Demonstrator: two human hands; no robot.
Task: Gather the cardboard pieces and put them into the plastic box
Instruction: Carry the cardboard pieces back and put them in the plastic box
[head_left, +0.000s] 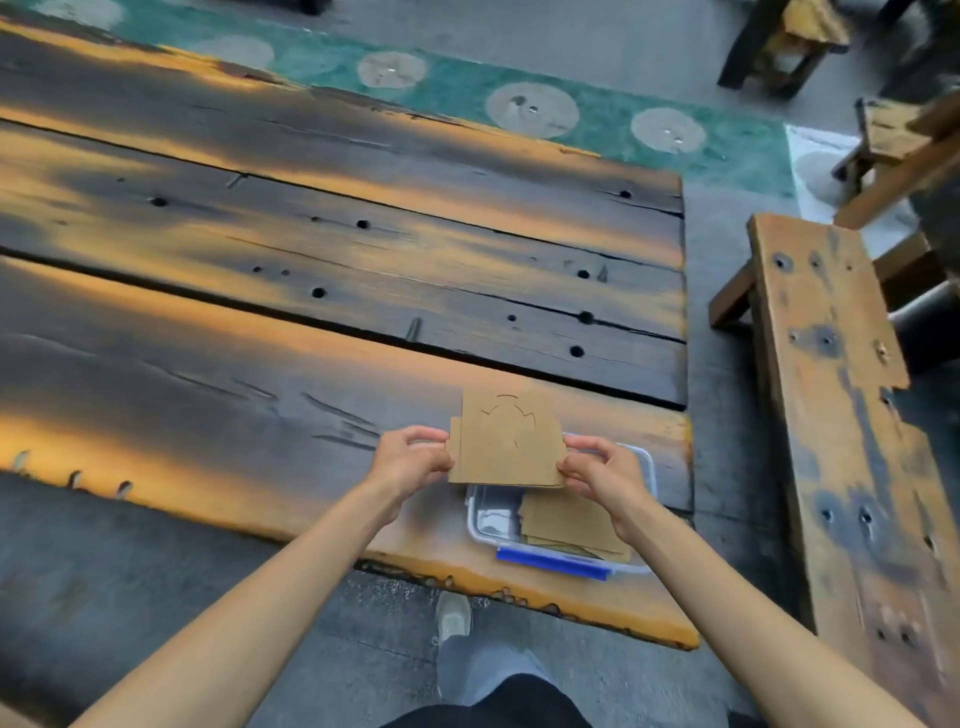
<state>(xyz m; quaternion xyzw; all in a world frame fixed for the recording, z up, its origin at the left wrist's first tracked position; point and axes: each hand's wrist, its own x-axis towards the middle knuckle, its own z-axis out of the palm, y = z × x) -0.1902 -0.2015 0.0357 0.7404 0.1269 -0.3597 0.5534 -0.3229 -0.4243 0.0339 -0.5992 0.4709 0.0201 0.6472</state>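
Cardboard pieces (506, 447): a flat stack of brown sheets, the top one scored with a curved cut-out line, was held level above the far half of the plastic box.
Your left hand (410, 460): it was pinched shut on the stack's left edge, thumb on top and fingers tucked beneath, so the sheets could not fan apart.
Your right hand (597, 473): it was closed on the opposite edge in the same pinch; the two grips together kept the pile squared, probably so it would drop in as one.
Plastic box (480, 512): the clear tub with a blue clip along its near side stood open, directly under the stack, at the table's near right corner.
Already inside: more cardboard (571, 522) lay in the right part of the tub, leaving the left part bare.
Table (291, 291): its dark, amber-streaked planks showed no loose cardboard in the part you could see.
Stage of the job: judging by this, gathering looked finished and only the lowering remained.
What the next move asked of you: the stack looked nearly as wide as the tub, so it likely needed lining up with the walls before release.
Surroundings: a worn wooden bench (831, 374) stood to your right, well apart from the box; your shoe (453, 616) showed below the table edge.
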